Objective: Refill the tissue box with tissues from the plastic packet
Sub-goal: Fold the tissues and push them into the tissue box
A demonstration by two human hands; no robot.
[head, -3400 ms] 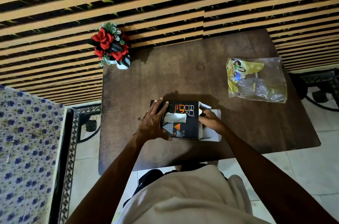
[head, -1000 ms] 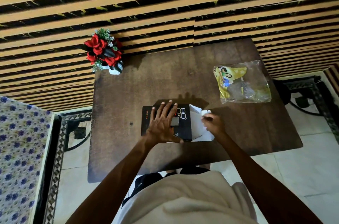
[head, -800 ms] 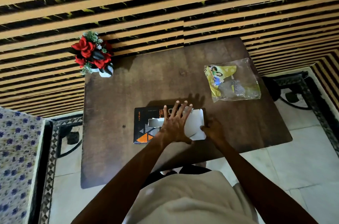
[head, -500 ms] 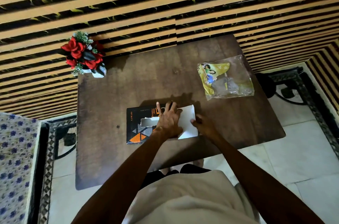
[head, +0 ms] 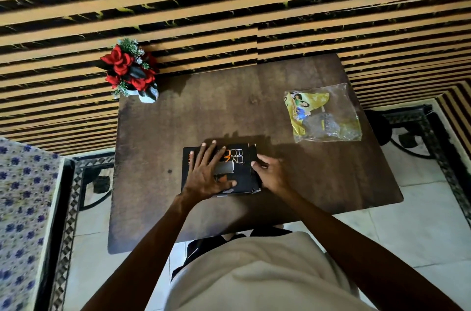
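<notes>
A black tissue box (head: 240, 170) with orange lettering lies flat on the brown table (head: 229, 112), near its front edge. A grey-white tissue shows in the box's top slot. My left hand (head: 207, 173) lies flat on the box top with fingers spread, pressing down. My right hand (head: 271, 174) is at the box's right end, fingers curled against the end flap, which is folded in. The clear plastic packet (head: 323, 113) with yellow print lies on the table at the back right, apart from both hands.
A white vase of red artificial flowers (head: 130, 71) stands at the table's back left corner. A striped orange-and-black wall runs behind the table. A floral-covered seat (head: 23, 208) is to the left, and a dark metal stand (head: 397, 130) to the right.
The white end flap that stood open at the box's right end is now folded in. My left hand has slid back left onto the box top. My right hand has moved against the end.
</notes>
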